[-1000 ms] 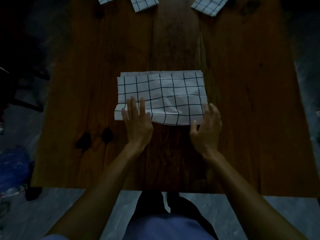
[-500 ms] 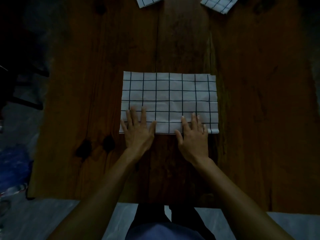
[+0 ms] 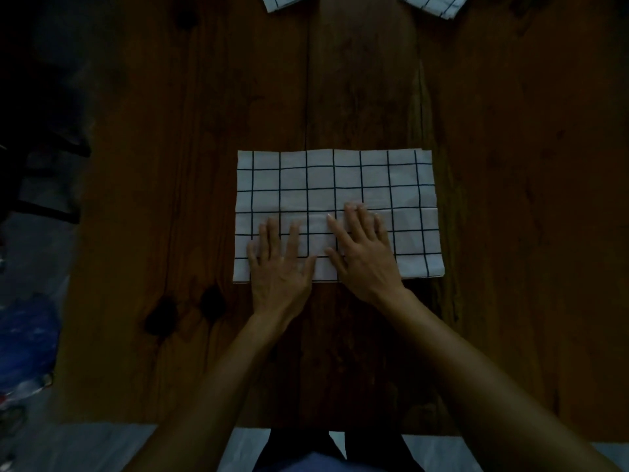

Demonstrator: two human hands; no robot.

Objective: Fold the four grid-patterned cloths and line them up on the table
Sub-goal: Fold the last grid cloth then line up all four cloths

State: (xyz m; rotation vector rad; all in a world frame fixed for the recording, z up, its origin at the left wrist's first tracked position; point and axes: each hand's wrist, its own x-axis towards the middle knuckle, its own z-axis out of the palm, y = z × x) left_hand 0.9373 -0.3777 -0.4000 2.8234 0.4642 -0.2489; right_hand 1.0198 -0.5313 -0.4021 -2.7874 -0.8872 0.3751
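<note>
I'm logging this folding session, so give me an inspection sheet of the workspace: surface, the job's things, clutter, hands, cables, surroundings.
Surface: dark wooden table, plank seams and dark knots showing.
Job's things: grid cloth lies flat as a rectangle at centre; two folded cloths, one and another, sit at the far edge, cut off by the frame.
Clutter: nothing seen on the table.
Hands: left hand and right hand press flat on the grid cloth's near half, fingers straight.
Cables: nothing seen.
Surroundings: dim room; blue item on the floor at left, unclear what.
</note>
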